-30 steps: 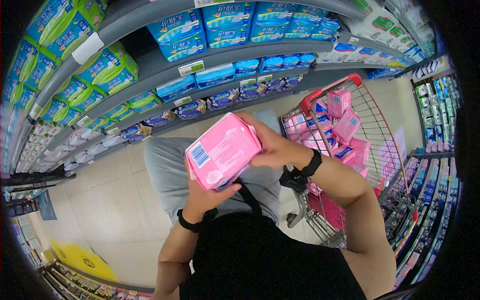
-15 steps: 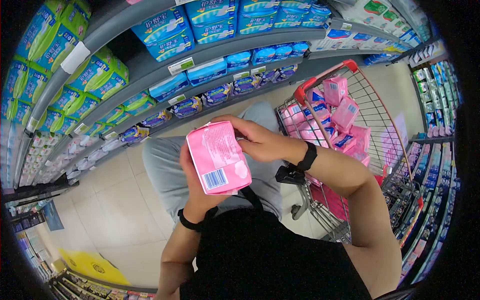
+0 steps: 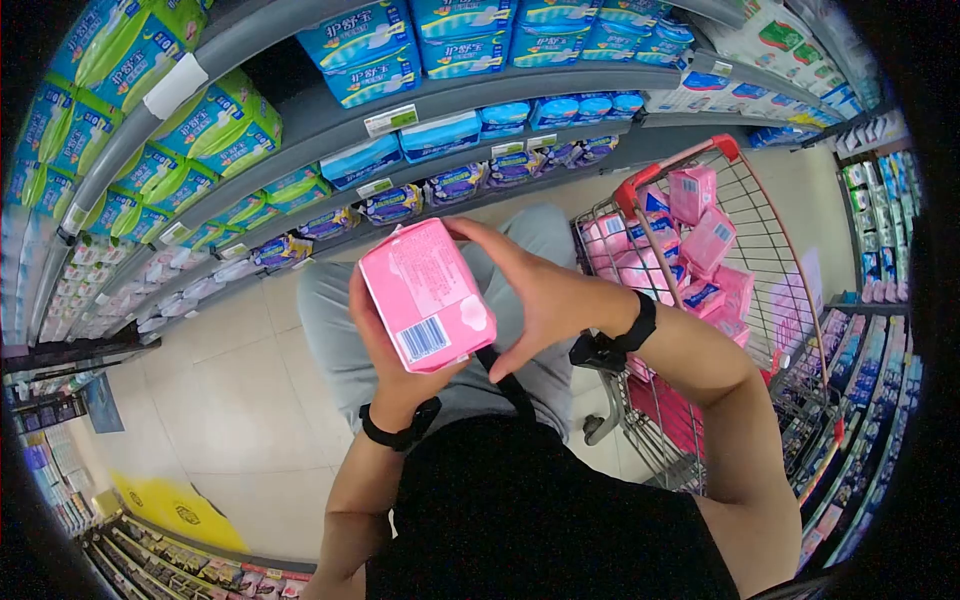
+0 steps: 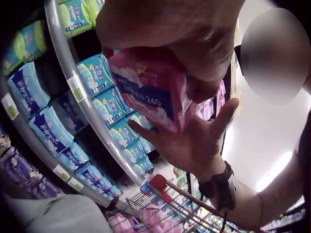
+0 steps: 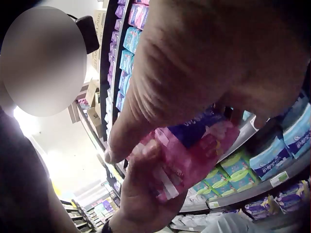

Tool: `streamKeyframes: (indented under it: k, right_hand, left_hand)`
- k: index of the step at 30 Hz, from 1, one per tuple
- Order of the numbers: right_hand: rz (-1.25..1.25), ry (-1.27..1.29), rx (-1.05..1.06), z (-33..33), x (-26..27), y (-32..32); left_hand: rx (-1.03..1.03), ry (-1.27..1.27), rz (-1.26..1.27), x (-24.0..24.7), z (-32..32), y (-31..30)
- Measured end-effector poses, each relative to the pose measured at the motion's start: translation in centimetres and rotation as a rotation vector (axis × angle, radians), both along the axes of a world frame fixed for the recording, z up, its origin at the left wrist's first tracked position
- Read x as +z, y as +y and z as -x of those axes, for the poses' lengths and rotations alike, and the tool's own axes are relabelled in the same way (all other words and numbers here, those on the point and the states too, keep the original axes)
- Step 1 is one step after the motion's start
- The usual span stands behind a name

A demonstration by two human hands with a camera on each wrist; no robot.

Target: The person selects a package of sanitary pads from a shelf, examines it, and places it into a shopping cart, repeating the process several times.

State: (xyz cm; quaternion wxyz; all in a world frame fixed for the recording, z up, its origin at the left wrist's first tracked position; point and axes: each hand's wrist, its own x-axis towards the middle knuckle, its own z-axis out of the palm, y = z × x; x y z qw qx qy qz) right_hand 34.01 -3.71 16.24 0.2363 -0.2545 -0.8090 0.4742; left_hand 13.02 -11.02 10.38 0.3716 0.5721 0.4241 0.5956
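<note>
A pink package (image 3: 428, 290) with a barcode faces up over the person's lap in the head view. The left hand (image 3: 385, 345) grips it from its left side and below. Beside its right side the right hand (image 3: 535, 300) is spread, thumb and fingers apart. The left wrist view shows the package (image 4: 146, 92) with a dark blue band in the left hand (image 4: 180, 34), the spread right hand (image 4: 189, 141) close by it. In the right wrist view the left thumb lies on the package (image 5: 194, 150), and the right hand (image 5: 204, 63) is in front.
A shopping cart (image 3: 722, 143) holding several pink packages stands to the right. Shelves (image 3: 450, 95) with blue, green and purple packages run along the front and left. More shelves (image 3: 860, 400) stand at the right, and a yellow floor sign (image 3: 180, 512) lies at the lower left.
The package has turned so its barcode moved from the left side to the lower end. The right hand, on the package before, has loosened and spread away from it.
</note>
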Motion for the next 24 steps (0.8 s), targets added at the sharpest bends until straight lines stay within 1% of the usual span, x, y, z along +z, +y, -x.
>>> streamKeyframes:
  k: [1,4,5,7,12,13,15,16,18,19,22,24]
  right_hand:
    - [0.012,0.006,0.007,0.1,-0.2,-0.1]
    - [0.046,0.029,0.026,0.1,-0.9,-0.4]
    - [0.055,0.043,0.038,0.0,-1.1,-0.3]
    - [0.062,0.077,0.063,0.0,-1.3,-0.4]
    - [0.060,0.175,0.080,0.6,-1.4,-0.9]
    - [0.045,0.173,0.075,0.7,-1.3,-0.9]
    - [0.014,0.167,0.066,0.8,-1.1,-0.9]
    - [0.011,0.178,0.064,0.8,-1.1,-0.9]
    - [0.003,0.196,0.060,0.7,-1.1,-0.8]
    - [0.022,0.206,0.066,0.7,-1.2,-0.9]
    - [0.068,0.220,0.086,0.8,-1.5,-1.0]
    - [0.079,0.208,0.101,1.0,-1.6,-0.9]
  left_hand:
    - [-0.035,-0.055,0.009,-0.2,-0.3,-0.2]
    - [-0.138,-0.072,0.120,-0.5,-1.7,-1.2]
    - [-0.177,-0.041,0.151,-0.9,-1.9,-1.5]
    - [-0.242,-0.058,0.257,-1.9,-1.9,-2.0]
    - [-0.344,-0.034,0.319,-2.2,-1.4,-2.3]
    - [-0.366,-0.014,0.368,-2.6,-1.2,-2.7]
    - [-0.371,0.074,0.387,-2.8,-0.9,-3.2]
    - [-0.355,0.143,0.357,-2.8,-0.7,-3.4]
    - [-0.343,0.186,0.311,-2.3,-0.9,-3.4]
    - [-0.348,0.161,0.296,-1.9,-1.0,-3.3]
    - [-0.373,0.070,0.391,-2.3,-1.0,-3.6]
    - [-0.351,0.050,0.358,-2.0,-1.0,-3.4]
